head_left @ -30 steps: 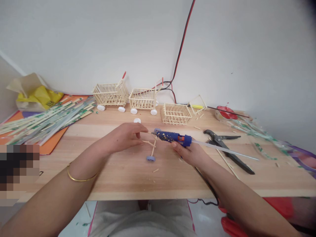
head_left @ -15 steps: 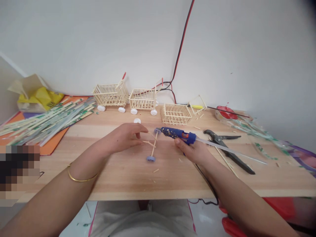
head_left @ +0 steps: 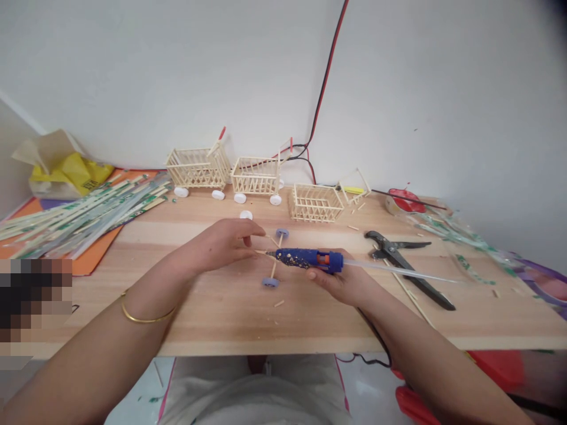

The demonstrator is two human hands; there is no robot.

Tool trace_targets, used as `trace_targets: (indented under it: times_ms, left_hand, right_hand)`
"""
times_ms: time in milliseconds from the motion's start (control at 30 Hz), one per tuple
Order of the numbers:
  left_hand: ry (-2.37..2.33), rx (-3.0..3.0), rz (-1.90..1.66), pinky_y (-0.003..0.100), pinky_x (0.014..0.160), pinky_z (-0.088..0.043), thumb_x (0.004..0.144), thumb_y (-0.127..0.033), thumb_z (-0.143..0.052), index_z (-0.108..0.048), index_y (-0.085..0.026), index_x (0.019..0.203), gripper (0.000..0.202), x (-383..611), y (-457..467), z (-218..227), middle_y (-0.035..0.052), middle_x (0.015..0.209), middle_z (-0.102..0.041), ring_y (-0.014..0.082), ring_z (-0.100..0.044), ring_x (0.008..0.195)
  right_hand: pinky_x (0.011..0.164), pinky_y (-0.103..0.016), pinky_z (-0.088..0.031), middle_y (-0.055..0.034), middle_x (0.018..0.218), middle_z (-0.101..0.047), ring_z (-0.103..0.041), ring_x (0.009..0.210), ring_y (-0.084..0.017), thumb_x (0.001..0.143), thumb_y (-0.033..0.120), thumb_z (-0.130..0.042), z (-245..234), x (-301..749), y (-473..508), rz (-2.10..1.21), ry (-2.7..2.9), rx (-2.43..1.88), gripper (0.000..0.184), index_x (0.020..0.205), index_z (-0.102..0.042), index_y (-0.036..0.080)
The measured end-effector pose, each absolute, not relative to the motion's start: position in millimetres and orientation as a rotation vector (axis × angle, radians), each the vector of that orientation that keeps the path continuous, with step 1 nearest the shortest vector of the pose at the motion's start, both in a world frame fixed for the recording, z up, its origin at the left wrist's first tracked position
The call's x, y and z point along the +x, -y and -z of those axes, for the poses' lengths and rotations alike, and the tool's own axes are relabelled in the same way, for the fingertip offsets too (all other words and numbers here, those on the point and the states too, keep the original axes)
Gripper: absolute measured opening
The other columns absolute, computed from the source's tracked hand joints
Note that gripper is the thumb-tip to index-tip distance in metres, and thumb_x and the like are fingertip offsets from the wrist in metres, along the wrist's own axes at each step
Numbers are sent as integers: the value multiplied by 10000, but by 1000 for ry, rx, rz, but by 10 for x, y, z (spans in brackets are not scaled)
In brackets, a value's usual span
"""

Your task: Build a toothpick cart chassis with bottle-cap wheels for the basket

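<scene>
My right hand (head_left: 339, 282) grips a blue glue gun (head_left: 301, 258) with a long clear glue stick trailing from its back. Its nozzle points left, at the thin stick frame of a wheel axle (head_left: 273, 268). That axle carries a grey-purple wheel at each end, the near wheel (head_left: 270, 283) and the far wheel (head_left: 282, 233). From the left, my left hand (head_left: 230, 243) pinches the ends of the thin sticks that join the axle. Whether the nozzle touches the wood is hard to tell.
Behind stand two small stick carts (head_left: 257, 177) on white wheels and a wheelless stick basket (head_left: 316, 203). A loose white wheel (head_left: 246, 216) lies near my left hand. Black pliers (head_left: 410, 271) rest at right; bundled sticks (head_left: 110, 206) lie left.
My right hand has brought the glue gun nearer and slightly left, from the far wheel to the middle of the axle. My left hand keeps its hold.
</scene>
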State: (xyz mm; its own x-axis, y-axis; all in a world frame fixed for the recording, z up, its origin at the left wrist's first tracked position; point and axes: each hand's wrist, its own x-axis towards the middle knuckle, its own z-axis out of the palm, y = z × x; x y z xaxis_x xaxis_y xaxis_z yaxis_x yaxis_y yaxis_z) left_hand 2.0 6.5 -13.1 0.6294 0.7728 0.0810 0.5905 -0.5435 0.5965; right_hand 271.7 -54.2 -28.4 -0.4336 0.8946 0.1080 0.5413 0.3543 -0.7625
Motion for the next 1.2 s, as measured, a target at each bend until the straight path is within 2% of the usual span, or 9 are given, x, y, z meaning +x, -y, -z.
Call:
trace_targets:
  times_ms: [433,767,967,1100,1200]
  left_hand:
    - [-1054,2306,-454,297,702,-471,793,-374,-623,-638,-162,1103,375,14,-74,146,57,868,-672,179,-607,740]
    - [-1066,2323,-440,288,696,-470,791,-339,-612,-636,-176,1099,349,19,-66,130,46,858,-670,176,-608,740]
    - [-1069,2335,-432,296,714,-469,797,-332,-598,-636,-173,1103,347,20,-66,134,51,861,-671,180,-610,750]
    - [-1058,2321,-444,289,721,-462,792,-302,-599,-639,-181,1097,331,25,-62,115,42,866,-670,172,-608,753]
    - [-1069,2331,-436,287,714,-460,797,-320,-602,-642,-172,1087,329,24,-61,106,50,865,-670,177,-608,759]
  right_hand:
    - [471,-202,-317,24,576,-457,-390,519,-93,857,491,-538,259,2688,549,-931,2108,-1225,382,660,-517,164]
    - [440,-205,-280,40,538,-394,-341,484,-84,842,477,-546,251,2681,546,-895,2062,-1197,381,620,-449,184]
    - [449,-215,-283,40,538,-387,-353,491,-87,834,526,-551,271,2698,560,-922,2005,-1192,426,608,-436,184]
    - [457,-230,-312,24,564,-451,-400,490,-98,815,589,-560,348,2754,572,-998,1923,-1107,442,657,-498,181]
    - [501,-254,-380,-11,654,-550,-492,550,-132,783,655,-556,345,2810,541,-957,1875,-1071,466,755,-557,190]
